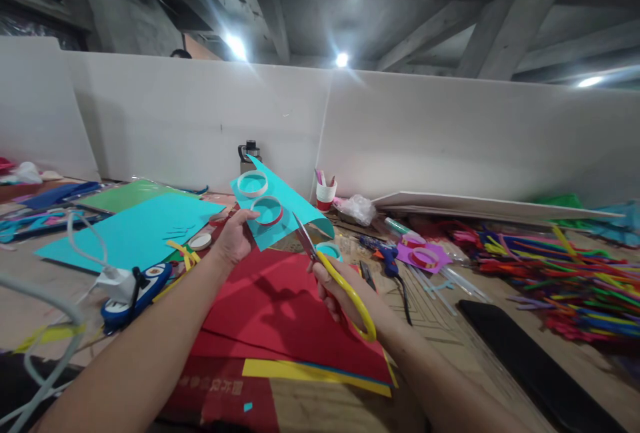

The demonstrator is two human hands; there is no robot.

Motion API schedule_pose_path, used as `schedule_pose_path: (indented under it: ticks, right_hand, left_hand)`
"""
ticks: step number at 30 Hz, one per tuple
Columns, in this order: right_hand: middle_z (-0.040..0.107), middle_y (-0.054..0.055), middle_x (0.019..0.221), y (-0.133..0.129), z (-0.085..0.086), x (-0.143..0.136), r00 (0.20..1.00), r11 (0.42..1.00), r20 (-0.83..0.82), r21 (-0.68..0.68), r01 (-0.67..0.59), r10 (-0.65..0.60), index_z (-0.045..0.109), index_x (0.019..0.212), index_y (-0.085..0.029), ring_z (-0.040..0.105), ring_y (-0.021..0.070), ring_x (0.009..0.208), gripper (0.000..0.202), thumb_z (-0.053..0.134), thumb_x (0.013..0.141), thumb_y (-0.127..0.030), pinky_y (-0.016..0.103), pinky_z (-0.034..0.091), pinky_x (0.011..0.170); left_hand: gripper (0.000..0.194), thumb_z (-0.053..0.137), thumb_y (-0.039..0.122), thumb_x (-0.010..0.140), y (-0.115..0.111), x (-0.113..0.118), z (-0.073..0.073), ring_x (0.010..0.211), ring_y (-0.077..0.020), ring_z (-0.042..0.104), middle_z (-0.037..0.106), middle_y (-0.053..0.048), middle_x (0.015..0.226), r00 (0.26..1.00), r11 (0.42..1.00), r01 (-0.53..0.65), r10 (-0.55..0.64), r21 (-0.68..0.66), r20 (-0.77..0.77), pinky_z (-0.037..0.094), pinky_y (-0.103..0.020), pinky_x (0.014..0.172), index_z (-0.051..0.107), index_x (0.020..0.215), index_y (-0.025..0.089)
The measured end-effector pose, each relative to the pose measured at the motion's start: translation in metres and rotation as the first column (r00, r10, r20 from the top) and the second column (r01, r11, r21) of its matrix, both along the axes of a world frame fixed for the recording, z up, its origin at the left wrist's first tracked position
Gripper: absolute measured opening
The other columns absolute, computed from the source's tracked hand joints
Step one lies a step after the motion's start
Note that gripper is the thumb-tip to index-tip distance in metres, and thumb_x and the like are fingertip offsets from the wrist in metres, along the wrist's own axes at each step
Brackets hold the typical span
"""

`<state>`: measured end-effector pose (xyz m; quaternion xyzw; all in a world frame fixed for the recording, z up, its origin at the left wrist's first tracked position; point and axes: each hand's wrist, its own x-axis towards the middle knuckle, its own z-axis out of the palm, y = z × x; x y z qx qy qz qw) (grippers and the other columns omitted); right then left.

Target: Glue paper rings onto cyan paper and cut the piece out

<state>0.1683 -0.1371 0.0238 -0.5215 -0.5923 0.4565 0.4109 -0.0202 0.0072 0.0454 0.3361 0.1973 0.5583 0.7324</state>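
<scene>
My left hand [236,236] pinches the near left edge of a turquoise sheet of paper [287,196], which it holds up off the table with its far side curling. Two rings are on that sheet: a white ring [253,184] and a red-and-white ring [267,211] close to my fingertips. In my right hand [335,283] is a pair of scissors [345,286] with yellow handles, its blades pointing up toward the sheet's right edge. Whether the blades touch the paper I cannot tell. Beneath both hands lie red paper sheets [280,306] over yellow ones.
Left are more turquoise paper [135,226] and a blue power strip [135,296] with a white plug. A blue glue gun [387,260], a purple piece with rings [424,256] and a black slab [530,360] lie right, beyond them colourful pipe cleaners [565,280]. White panels [425,133] stand behind.
</scene>
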Motion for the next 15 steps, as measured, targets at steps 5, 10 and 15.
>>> schedule_pose_path:
  ticks: [5,10,15]
  right_hand:
    - [0.044,-0.008,0.063,0.0009,-0.0002,-0.0016,0.999,1.000,-0.030,0.000,0.026,-0.026,0.042,0.087,-0.022,0.040,0.0051,0.041,0.048,0.044,0.080,-0.070,0.018,0.035,0.036]
    - [0.045,-0.009,0.061,0.0062,-0.0048,0.0003,0.997,0.999,-0.057,-0.008,0.042,-0.042,0.042,0.087,-0.021,0.039,0.0050,0.039,0.048,0.041,0.082,-0.069,0.018,0.036,0.034]
    - [0.046,-0.009,0.061,0.0080,-0.0088,0.0012,0.995,0.998,-0.081,-0.026,0.062,-0.064,0.042,0.087,-0.022,0.040,0.0052,0.039,0.050,0.044,0.079,-0.071,0.018,0.036,0.034]
  left_hand:
    - [0.020,0.064,0.006,0.064,-0.0012,0.0034,-0.0019,0.084,-0.0227,0.069,0.073,-0.002,0.077,0.998,0.997,-0.054,0.052,0.063,0.041,0.055,-0.041,0.088,0.064,0.081,0.016]
    - [0.019,0.065,0.000,0.061,-0.0035,0.0072,-0.0035,0.067,-0.0167,0.067,0.064,0.004,0.057,0.991,0.995,-0.087,0.082,0.049,0.103,0.056,-0.033,0.083,0.059,0.065,0.017]
    - [0.021,0.064,0.002,0.063,-0.0023,0.0078,-0.0067,0.075,-0.0181,0.069,0.070,0.002,0.068,0.995,0.995,-0.067,0.061,0.073,0.084,0.055,-0.034,0.086,0.064,0.077,0.017]
